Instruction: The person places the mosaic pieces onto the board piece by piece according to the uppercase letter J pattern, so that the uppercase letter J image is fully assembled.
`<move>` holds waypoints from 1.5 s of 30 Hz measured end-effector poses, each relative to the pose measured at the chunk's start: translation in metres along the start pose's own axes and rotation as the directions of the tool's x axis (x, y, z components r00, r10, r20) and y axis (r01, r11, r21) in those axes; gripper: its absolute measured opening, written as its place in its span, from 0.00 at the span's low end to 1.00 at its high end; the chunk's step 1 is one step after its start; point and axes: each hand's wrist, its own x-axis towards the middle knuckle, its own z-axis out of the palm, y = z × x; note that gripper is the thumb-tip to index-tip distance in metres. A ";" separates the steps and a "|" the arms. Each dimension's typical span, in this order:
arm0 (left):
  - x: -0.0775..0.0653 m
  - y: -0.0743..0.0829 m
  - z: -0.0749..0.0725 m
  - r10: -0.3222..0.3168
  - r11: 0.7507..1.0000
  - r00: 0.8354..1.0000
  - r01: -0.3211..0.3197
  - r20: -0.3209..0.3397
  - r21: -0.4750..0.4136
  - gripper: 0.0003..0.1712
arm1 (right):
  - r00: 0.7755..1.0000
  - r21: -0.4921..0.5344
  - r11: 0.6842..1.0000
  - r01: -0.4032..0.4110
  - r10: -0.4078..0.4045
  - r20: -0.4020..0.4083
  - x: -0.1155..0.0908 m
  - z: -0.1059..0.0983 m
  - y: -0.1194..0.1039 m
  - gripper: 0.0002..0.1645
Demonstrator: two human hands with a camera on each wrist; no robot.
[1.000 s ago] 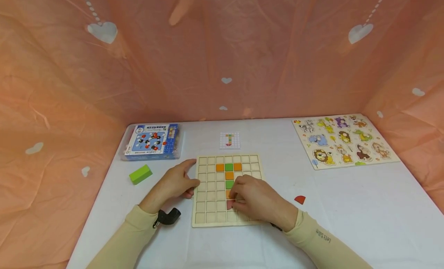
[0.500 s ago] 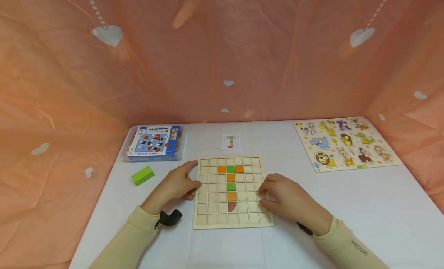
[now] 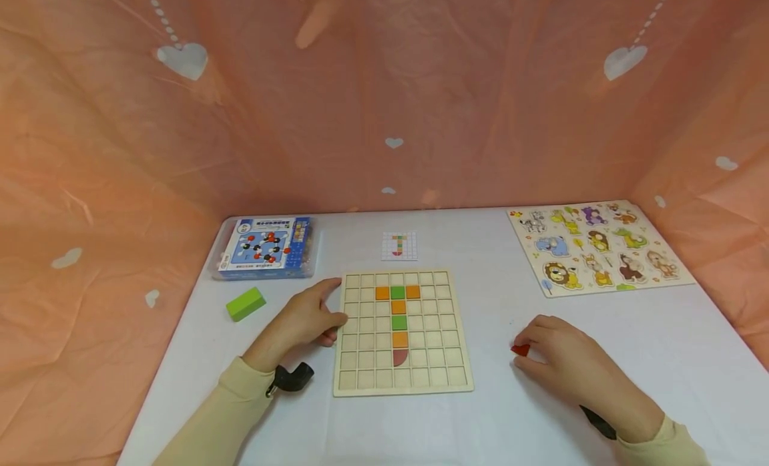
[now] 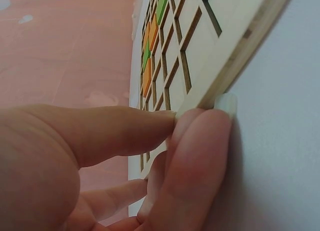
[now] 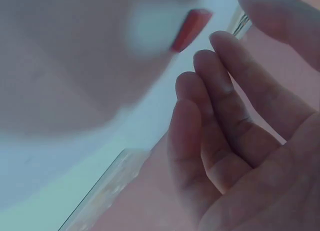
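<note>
A wooden grid board [image 3: 366, 379] lies flat, holding orange and green square tiles in a T shape. Below the lowest orange tile [image 3: 399, 340] sits a dull red quarter-circle tile [image 3: 399, 357]. At the board's left edge, my left hand [image 3: 300, 322] grips the rim between thumb and fingers, as the left wrist view shows. Off to the right, my right hand [image 3: 571, 362] surrounds a loose red quarter-circle tile [image 3: 521, 350] on the white table. In the right wrist view a gap shows between that tile [image 5: 191, 30] and the bent fingers [image 5: 220, 96].
Behind the board lies a small pattern card [image 3: 410, 246]. A boxed molecule set [image 3: 264, 248] stands back left, with a green block [image 3: 245, 304] in front. An animal puzzle board [image 3: 601, 249] lies back right. Pink cloth [image 3: 390, 105] walls the table's back and sides.
My right hand has left the dull red tile on the board and moved right to the loose red tile. The left hand stays at the board's edge.
</note>
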 end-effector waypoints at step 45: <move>0.000 0.000 -0.001 -0.006 1.000 1.000 0.006 0.002 0.006 0.48 | 0.996 0.018 0.997 0.070 -0.068 -0.063 0.017 0.010 -0.008 0.11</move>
